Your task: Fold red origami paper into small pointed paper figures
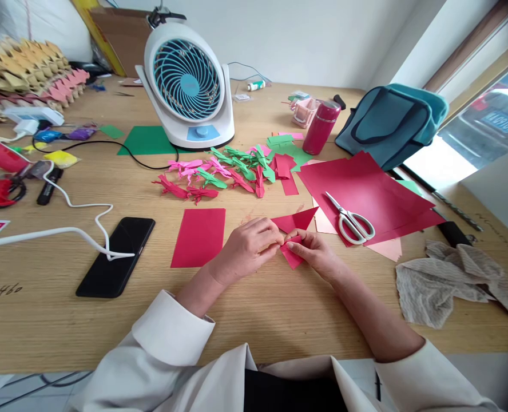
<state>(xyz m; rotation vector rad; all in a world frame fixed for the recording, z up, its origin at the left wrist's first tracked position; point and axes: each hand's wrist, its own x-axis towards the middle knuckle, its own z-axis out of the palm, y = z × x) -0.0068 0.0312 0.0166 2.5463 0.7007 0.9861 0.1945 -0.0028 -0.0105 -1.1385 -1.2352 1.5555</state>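
Between my two hands is a small piece of folded red paper (293, 257), held just above the table. My left hand (254, 243) pinches its upper left edge with thumb and fingers. On the other side my right hand (314, 252) grips it, the thumb lying on top. Just behind the fingers lies a larger red paper piece with a pointed corner (299, 219); whether it joins the held piece I cannot tell. A red paper rectangle (199, 237) rests flat to the left of my left hand. White-handled scissors (353, 224) lie on red sheets (365, 191) to the right.
Several folded paper figures (219, 171) in red, pink and green lie beyond my hands. A white fan (189, 86) stands behind them. A phone (115, 257) with a white cable is at left. A red flask (321, 127), teal bag (391, 126) and crumpled cloth (447, 280) are at right.
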